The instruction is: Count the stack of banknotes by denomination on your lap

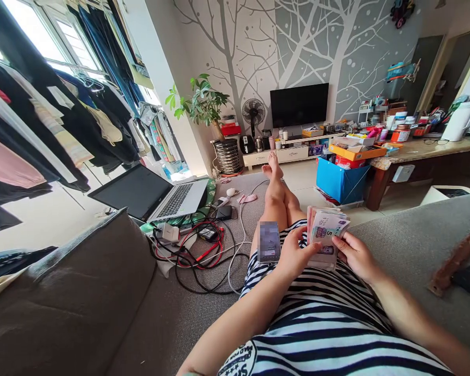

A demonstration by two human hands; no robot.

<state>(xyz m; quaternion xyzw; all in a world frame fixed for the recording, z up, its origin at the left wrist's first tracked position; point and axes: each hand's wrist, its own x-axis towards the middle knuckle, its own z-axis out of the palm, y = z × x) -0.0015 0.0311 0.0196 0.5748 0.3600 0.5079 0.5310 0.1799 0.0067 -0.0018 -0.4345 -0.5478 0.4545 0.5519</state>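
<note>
A stack of banknotes (328,235) is held upright above my lap, with a note marked 5 facing me. My left hand (297,251) is closed on the stack's left side, its thumb lying across the front. At the right edge, my right hand (351,251) pinches the notes between thumb and fingers. Beside my left hand, a phone (269,243) rests on my thigh, its screen lit and partly blurred. Black-and-white striped clothing (337,318) covers my body beneath both hands.
My legs stretch along a grey sofa (196,318). To the left lie an open laptop (176,201) and tangled cables (203,250). A blue box (342,180) stands beside a cluttered table (415,149) on the right. A television (300,104) stands by the far wall.
</note>
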